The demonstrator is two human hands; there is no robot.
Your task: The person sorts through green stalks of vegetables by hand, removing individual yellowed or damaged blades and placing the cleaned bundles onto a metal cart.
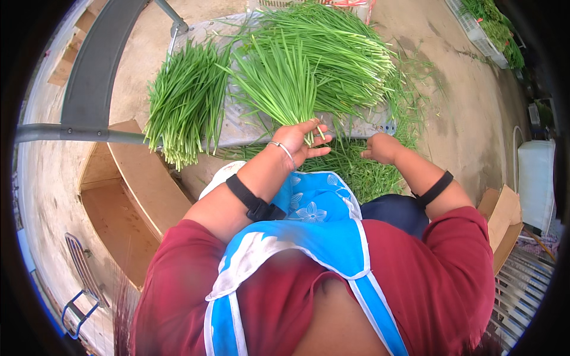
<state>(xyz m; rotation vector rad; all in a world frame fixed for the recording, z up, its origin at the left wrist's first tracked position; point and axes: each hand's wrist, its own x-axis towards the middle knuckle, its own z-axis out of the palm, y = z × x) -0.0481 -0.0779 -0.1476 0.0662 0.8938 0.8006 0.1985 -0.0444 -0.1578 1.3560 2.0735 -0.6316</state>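
My left hand holds the cut ends of a bunch of garlic chives, whose long green leaves fan out away from me. Some of its fingers are spread past the stems. To the right, apart from the bunch, is my right hand with its fingers curled; whether anything small is between them cannot be made out. A big heap of chives covers the far right of the grey platform. Another thick pile of chives lies at the platform's left, its pale ends towards me.
Loose green leaves litter the floor below the platform. On the left stand a grey metal frame, an open cardboard box and a folding trolley. Crates with greens are at the upper right, a white container at the right.
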